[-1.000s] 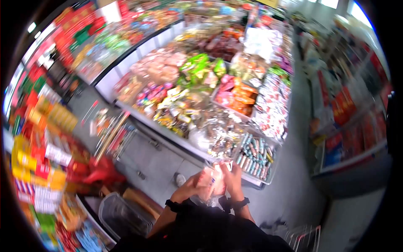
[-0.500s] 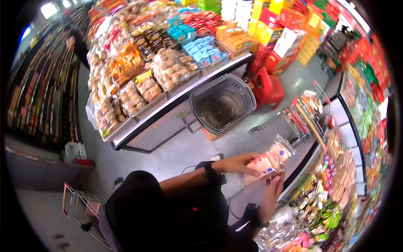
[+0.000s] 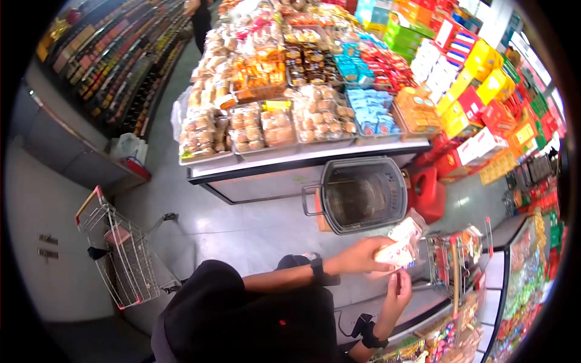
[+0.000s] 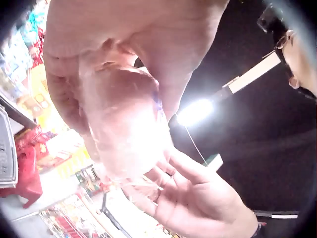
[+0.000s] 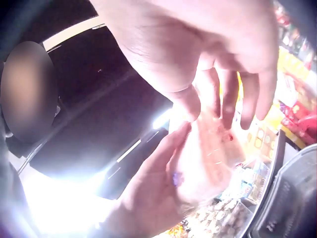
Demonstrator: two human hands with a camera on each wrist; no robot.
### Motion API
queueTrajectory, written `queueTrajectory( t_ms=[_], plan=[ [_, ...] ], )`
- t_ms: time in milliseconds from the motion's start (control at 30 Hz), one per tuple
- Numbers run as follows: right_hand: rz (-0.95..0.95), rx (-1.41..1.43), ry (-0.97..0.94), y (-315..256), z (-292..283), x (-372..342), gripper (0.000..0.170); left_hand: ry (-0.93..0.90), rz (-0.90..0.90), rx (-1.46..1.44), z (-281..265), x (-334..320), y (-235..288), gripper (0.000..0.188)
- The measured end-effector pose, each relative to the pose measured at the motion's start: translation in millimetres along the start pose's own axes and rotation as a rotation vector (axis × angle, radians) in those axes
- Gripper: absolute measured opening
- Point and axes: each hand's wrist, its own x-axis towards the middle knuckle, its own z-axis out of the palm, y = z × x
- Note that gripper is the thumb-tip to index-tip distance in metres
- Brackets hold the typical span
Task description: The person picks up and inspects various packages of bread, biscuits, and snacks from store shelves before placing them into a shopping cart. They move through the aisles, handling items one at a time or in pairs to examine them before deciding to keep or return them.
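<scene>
A pink pack in clear plastic wrap (image 3: 400,249), with small blue and red print, is held out in front of the body in the head view. My left hand (image 3: 358,257) grips it from its left side, thumb and fingers on opposite faces. From below, my right hand (image 3: 396,296) reaches the pack's lower edge with thumb and fingertips. The right wrist view has the right thumb (image 5: 190,106) and forefinger pinching that edge, while the other fingers stay loosely spread. Glare washes out much of the wrapped pack (image 4: 124,129) in the left wrist view.
A grey plastic basket (image 3: 396,221) stands ahead beside a red stool (image 3: 428,196). Behind it runs a display table (image 3: 266,162) of bagged snacks. One shopping cart (image 3: 124,266) stands at left, another (image 3: 440,266) at right near a candy counter (image 3: 493,290).
The head view has swung left, from the candy bins to the snack table and basket. Both hands stay at the pink pack, which now shows in front of the right-hand cart.
</scene>
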Motion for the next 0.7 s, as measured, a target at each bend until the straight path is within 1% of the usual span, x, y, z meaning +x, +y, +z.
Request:
queueTrajectory(
  t_ms=[33,67,133,167,200,233,267,333,433,467,533,567,600,633,667,700],
  plan=[
    [0.041,0.05,-0.072,-7.5,8.7,4.5,0.035,0.044,-0.076,-0.132,-9.6,-6.9,1.8,0.054],
    [0.027,0.072,-0.094,-13.3,20.3,7.3,0.035,0.096,-0.142,-0.131,-21.7,-15.6,5.9,0.052],
    [-0.039,0.171,-0.383,-23.4,50.1,7.1,0.044,0.237,-0.209,-0.073,-46.0,-41.1,22.2,0.052],
    [-0.008,0.32,-0.505,-20.0,65.7,6.7,0.054,0.343,-0.213,-0.053,-53.9,-58.0,24.9,0.052],
    [0.008,0.393,-0.618,-20.7,81.9,5.3,0.057,0.448,-0.211,-0.034,-61.7,-76.1,23.2,0.052],
    [0.032,0.473,-0.731,-4.6,100.7,5.9,0.054,0.545,-0.184,-0.052,-68.0,-97.1,12.8,0.052],
    [0.043,0.485,-0.865,-13.7,116.4,5.7,0.051,0.636,-0.158,-0.068,-74.6,-120.2,5.7,0.053],
    [-0.065,0.402,-1.01,-24.4,151.5,0.6,0.048,0.773,-0.237,-0.006,-84.9,-162.0,21.9,0.053],
    [-0.222,0.236,-1.198,-36.8,199.5,-15.4,0.045,0.922,-0.278,-0.095,-99.8,-212.2,38.5,0.047],
    [-0.195,0.188,-1.268,-44.5,212.4,-22.2,0.049,0.975,-0.268,-0.094,-107.1,-229.3,34.7,0.044],
    [-0.142,0.174,-1.294,-44.6,244.4,-38.1,0.055,1.086,-0.347,-0.128,-119.1,-260.3,40.9,0.04],
    [-0.176,0.136,-1.29,-44.0,261.2,-45.4,0.059,1.093,-0.354,-0.094,-128.1,-277.9,37.0,0.038],
    [-0.193,0.124,-1.293,-46.9,278.1,-52.7,0.059,1.101,-0.36,-0.056,-140.6,-295.4,33.9,0.036],
    [-0.304,0.095,-1.243,-51.6,295.7,-61.1,0.059,1.047,-0.372,-0.068,-154.6,-311.4,39.1,0.035],
    [-0.412,0.068,-1.191,-59.4,316.1,-69.5,0.059,0.99,-0.395,0.012,-170.6,-330.0,41.7,0.038],
    [-0.435,0.058,-1.184,-72.2,335.2,-78.6,0.058,0.997,-0.374,-0.03,-187.0,-343.6,40.5,0.04]
  ],
)
